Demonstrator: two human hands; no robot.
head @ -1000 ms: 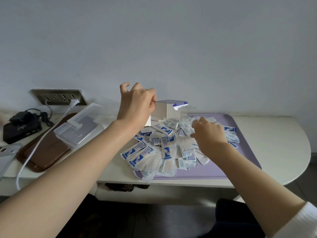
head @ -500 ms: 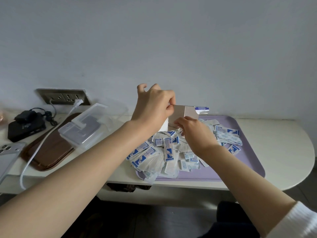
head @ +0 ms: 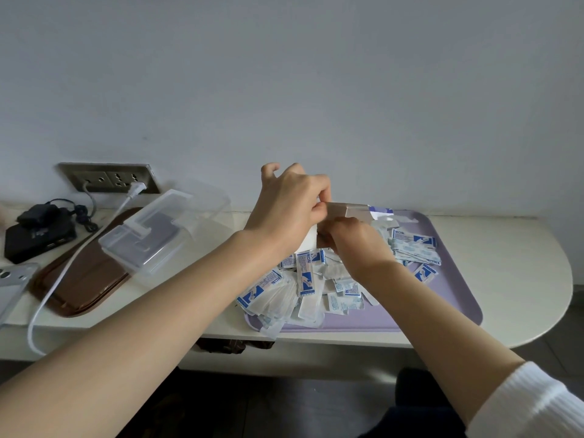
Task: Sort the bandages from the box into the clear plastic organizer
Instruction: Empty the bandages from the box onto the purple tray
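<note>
A small white cardboard box with a blue-printed flap is held above the purple tray. My left hand grips its left end with curled fingers. My right hand holds the box from below and in front. Under both hands lies a heap of several white-and-blue wrapped bandages, some spilling over the tray's front-left corner. The clear plastic organizer sits to the left, its lid shut, partly on a brown tray.
A brown tray lies at the left under the organizer. A white cable runs from the wall socket across it and over the table edge. A black device and a phone sit at the far left.
My right hand rose from the bandage heap and took hold of the box beside my left hand. The box tipped flatter and moved slightly right.
</note>
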